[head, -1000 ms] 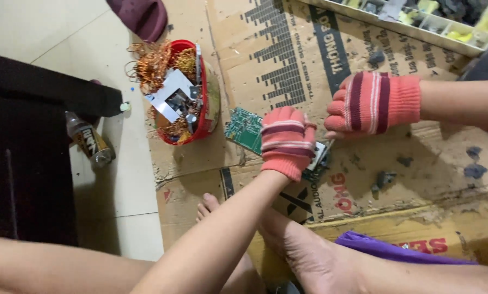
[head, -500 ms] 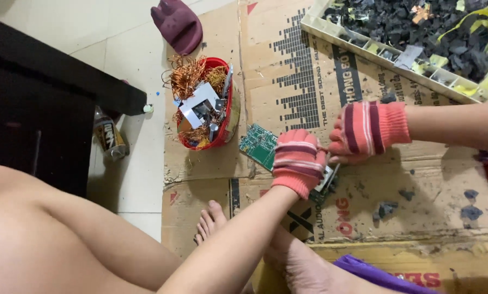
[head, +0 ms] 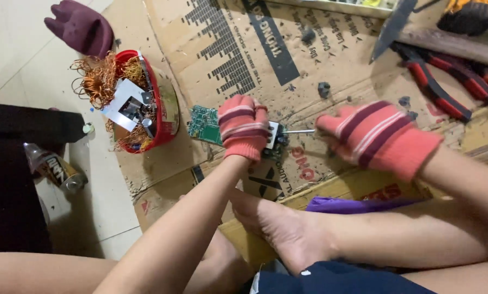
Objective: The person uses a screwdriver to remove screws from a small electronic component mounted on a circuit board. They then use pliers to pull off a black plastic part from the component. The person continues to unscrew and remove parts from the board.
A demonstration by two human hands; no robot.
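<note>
My left hand (head: 243,126), in a pink striped glove, presses down on a green circuit board (head: 204,124) lying on flattened cardboard (head: 255,49). My right hand (head: 376,136), also in a striped glove, grips a thin metal tool (head: 298,131), a screwdriver by its shaft, whose tip points at the board's right end just beside the left hand. The tool's handle is hidden inside the glove. My bare foot (head: 285,228) rests on the cardboard just below the board.
A red bowl (head: 165,106) of copper wire and metal scraps stands left of the board. A dark maroon glove (head: 80,27) lies above it. Red-handled pliers (head: 440,81) and a hammer-like tool (head: 445,38) lie top right. A small bottle (head: 56,170) lies by dark furniture (head: 15,179).
The camera has moved closer and shifted right. My right hand has pulled slightly away to the right, and the tool's metal shaft now shows between the hands. The left hand stays on the board.
</note>
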